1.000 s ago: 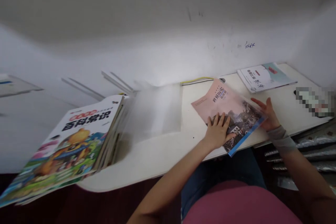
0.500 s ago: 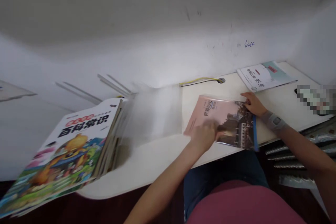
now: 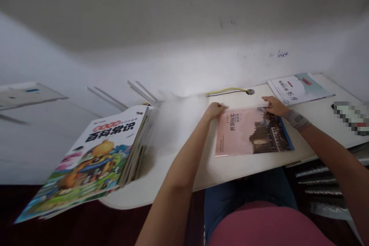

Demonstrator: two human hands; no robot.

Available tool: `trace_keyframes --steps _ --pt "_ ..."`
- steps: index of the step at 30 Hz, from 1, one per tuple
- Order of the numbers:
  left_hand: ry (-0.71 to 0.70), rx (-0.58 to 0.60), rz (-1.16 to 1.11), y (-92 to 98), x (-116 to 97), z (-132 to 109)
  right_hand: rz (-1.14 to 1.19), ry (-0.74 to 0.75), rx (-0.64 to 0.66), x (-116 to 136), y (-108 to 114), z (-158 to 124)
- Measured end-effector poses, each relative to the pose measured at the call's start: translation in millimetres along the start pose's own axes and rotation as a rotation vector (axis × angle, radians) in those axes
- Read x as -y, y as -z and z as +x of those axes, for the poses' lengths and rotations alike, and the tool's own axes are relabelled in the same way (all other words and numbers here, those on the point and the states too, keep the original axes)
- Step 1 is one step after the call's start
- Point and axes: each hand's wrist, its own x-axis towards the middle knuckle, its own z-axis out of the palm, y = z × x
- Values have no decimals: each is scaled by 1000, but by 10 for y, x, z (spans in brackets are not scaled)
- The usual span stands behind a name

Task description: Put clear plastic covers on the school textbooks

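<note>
A pink book in a clear plastic cover [image 3: 236, 138], with a dark photo of a stone wall on its right part, lies flat on the white desk. My left hand [image 3: 215, 110] is closed at its far left corner, the fingertips partly hidden. At the far edge, towards the right, my right hand [image 3: 273, 107] touches the book with thumb and index finger apart. A sheet of clear plastic [image 3: 178, 123] spreads over the desk to the left of the book.
A stack of magazines with a cartoon bear on top [image 3: 100, 161] is at the left end of the desk [image 3: 138, 194]. A white and teal booklet [image 3: 301, 88] lies at the back right, with a phone [image 3: 350, 117] nearby. A yellow cable [image 3: 227, 90] runs along the wall.
My left hand has moved from the book's front cover to its far left corner. The book now lies turned slightly straighter on the desk. My right hand stays by the far edge.
</note>
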Motion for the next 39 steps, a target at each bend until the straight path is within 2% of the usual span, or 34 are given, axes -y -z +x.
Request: trace_keyframes --steps 6,12,17,21,24,28,33,36,39 --pt "-84 -10 -64 -2 7 34 -15 -114 66 -52 77 90" --pt "-112 -133 148 -198 -40 -30 -220 -243 135 -9 128 266" --pt "-52 -169 337 -205 -35 -151 -394 -314 86 204 -26 321" --pt "-63 -199 432 -210 -144 -298 -501 -306 -1 382 -210 280" --pt "-111 -174 473 -368 -296 -428 -541 -289 -30 420 -283 253" --pt "-100 -105 493 -700 -424 -566 -557 -275 -35 385 -296 248" --pt "-71 -168 531 -933 -402 -607 -543 -282 -20 391 -118 272" --pt "-88 -194 524 -954 -401 -594 -537 -295 -51 601 -11 346" --pt "-98 -207 513 -938 -404 -588 -512 -239 -101 1044 -176 445"
